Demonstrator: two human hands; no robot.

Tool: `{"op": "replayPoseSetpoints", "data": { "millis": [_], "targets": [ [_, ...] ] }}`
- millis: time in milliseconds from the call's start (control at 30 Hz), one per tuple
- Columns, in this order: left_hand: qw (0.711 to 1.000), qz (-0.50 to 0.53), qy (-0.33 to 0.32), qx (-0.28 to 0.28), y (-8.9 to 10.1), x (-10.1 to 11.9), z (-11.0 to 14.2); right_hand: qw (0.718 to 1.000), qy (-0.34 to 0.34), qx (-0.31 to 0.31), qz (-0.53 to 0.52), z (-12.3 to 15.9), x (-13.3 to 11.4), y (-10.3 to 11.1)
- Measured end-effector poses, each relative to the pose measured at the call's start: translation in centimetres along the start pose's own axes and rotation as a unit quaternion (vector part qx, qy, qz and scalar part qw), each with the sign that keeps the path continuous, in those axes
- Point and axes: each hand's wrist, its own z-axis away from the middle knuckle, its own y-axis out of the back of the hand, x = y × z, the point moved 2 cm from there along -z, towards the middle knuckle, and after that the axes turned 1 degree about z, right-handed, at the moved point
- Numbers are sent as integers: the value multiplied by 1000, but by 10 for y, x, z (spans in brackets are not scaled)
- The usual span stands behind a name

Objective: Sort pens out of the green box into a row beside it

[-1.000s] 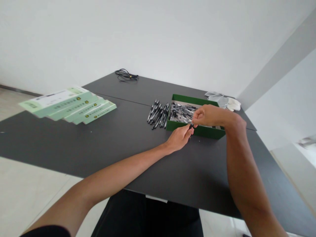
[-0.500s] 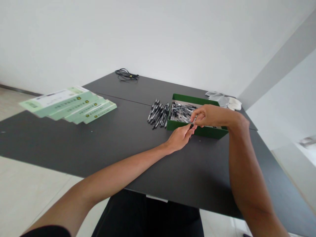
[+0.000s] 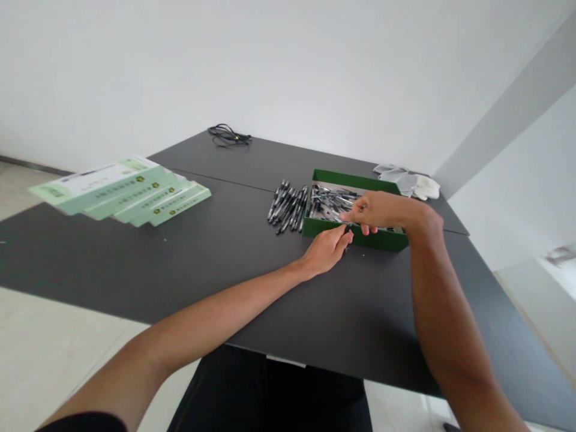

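My left hand (image 3: 326,249) is closed around a pen (image 3: 348,228), whose dark end sticks up past the thumb and forefinger. It is in front of the near wall of a green box (image 3: 373,239). Just above that pen, my right hand (image 3: 380,208) is bent down at the wrist, with thumb and fingers drawn together. What lies between those fingertips is too small to make out. Many loose pens or pen parts (image 3: 328,201) lie jumbled inside the box. A pile of black-and-clear pens (image 3: 288,207) lies on the table, left of the box.
Green printed booklets or sheets (image 3: 121,192) are fanned out at the left of the dark table (image 3: 216,252). A coiled black cable (image 3: 228,135) lies at the back edge. Whitish gloves (image 3: 407,182) are behind the box on the right, near the wall.
My right hand has shifted slightly left over the pen, and its fingers have changed their grip. My left hand stays almost in place, still holding the pen.
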Motion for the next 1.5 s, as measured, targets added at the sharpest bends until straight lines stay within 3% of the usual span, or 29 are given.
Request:
{"op": "replayPoseSetpoints", "data": {
  "millis": [200,400,567,700,867,1000,1067,1100,1167,1267,1367,1500],
  "targets": [
    [1000,6,-14,5,0,-1,0,996,70,-11,-55,10,16,10],
    [1000,5,-12,4,-1,0,-1,994,89,-17,-62,6,22,12],
    [1000,4,-9,3,0,-1,0,987,86,-41,-131,0,23,4],
    [1000,14,3,-3,0,-1,0,965,155,-55,-205,-10,36,-11],
    [1000,6,27,-8,3,1,-1,921,214,113,-305,-9,51,-49],
    [999,-19,16,-25,2,3,-1,877,148,366,-275,18,63,-97],
    [999,-23,9,-40,1,3,-1,850,113,435,-276,30,73,-121],
    [998,-25,7,-50,0,3,0,849,110,429,-287,31,77,-131],
    [997,-39,7,-72,0,2,-1,870,145,340,-325,27,84,-147],
    [990,-96,13,-107,2,-1,-2,861,207,262,-383,13,89,-154],
    [981,-149,26,-124,7,-5,-5,851,221,254,-402,4,92,-152],
    [974,-175,27,-140,11,-6,-7,854,183,306,-378,4,95,-153]
  ]
}}
